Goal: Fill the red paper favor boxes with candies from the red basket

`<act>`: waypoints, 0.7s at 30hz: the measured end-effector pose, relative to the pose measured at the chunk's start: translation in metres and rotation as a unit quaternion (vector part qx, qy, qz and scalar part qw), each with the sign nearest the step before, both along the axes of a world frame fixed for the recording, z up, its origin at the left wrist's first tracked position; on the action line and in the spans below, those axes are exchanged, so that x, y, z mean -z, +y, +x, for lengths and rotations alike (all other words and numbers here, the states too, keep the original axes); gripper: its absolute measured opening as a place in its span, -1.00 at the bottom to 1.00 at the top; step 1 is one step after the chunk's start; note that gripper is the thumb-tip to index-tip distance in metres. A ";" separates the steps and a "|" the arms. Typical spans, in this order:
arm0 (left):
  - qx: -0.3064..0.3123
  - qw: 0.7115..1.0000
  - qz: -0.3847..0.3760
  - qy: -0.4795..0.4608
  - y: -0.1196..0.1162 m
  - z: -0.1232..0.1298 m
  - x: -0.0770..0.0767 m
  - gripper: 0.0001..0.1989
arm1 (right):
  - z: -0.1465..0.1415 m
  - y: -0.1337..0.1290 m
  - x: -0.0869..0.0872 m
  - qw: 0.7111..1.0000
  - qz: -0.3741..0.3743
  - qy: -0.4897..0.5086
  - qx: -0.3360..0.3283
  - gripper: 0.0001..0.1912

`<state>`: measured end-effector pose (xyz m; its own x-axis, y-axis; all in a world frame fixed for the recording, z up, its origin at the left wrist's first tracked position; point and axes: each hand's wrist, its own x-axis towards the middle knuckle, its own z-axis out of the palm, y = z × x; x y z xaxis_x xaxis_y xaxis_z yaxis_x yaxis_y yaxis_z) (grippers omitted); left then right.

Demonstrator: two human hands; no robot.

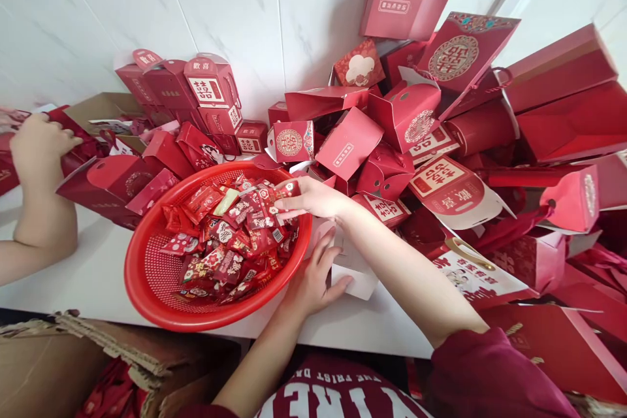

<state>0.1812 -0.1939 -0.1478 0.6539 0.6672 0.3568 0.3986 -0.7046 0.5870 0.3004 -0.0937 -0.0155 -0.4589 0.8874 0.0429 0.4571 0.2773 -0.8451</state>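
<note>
My right hand (312,198) reaches over the right rim of a red plastic basket (142,287). Its fingers are stretched and apart, close to the small red candy packets (230,235) heaped inside. A packet shows between the fingers; it seems to lie on the heap. My left hand (313,274) is just outside the basket, below my right one. Its thumb and fingers are spread beside a pale, unfolded paper box (360,282), which is partly hidden. Whether the fingertips touch that box I cannot tell.
Red gift boxes (350,144) pile up along the tiled wall and to the right. Smaller boxes (210,85) are stacked behind the basket. Another person's arm (44,189) is at the left. An open cardboard carton (112,346) stands at the lower left, below the white table (98,274).
</note>
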 end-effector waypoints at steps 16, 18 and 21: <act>-0.011 0.999 0.036 0.000 0.003 0.004 -0.003 -0.41 | 0.093 -0.121 0.020 0.973 -0.011 0.128 0.191 -0.74; -0.013 0.999 0.041 -0.003 0.004 0.004 -0.002 -0.38 | 0.092 -0.129 0.028 0.971 -0.012 0.100 0.217 -0.71; -0.012 0.999 0.045 -0.020 0.003 0.005 -0.002 -0.43 | 0.089 -0.133 0.040 0.957 0.053 0.028 0.285 -0.73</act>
